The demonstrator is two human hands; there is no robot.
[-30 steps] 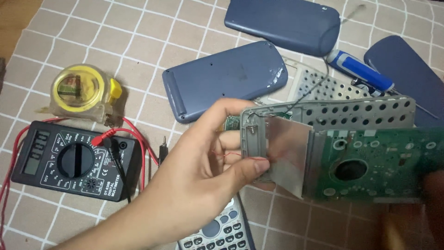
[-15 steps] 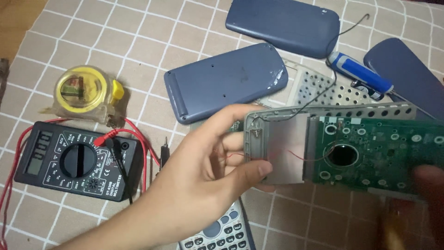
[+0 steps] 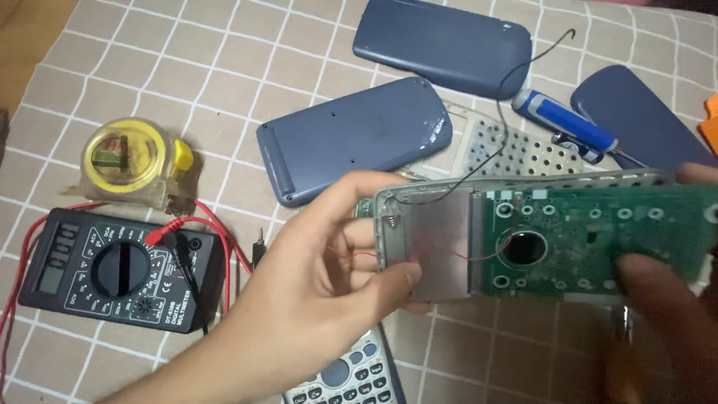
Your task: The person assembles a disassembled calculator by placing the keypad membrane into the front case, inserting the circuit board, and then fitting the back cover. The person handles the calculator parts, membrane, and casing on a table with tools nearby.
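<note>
Far left: black multimeter (image 3: 120,271) with red leads, yellow tape measure (image 3: 134,158) above it, both lying clear of the hands. Left hand (image 3: 329,277) pinches the grey end of the circuit board (image 3: 546,236), thumb under, fingers on top, keeping the green side up and level above the cloth (image 3: 149,60) for viewing. Calculator (image 3: 348,378) lies below the hand, blue covers (image 3: 351,138) and screwdriver (image 3: 565,127) behind. Right hand (image 3: 666,314) is blurred at the board's right end; probably supporting it, grip can't be told.
</note>
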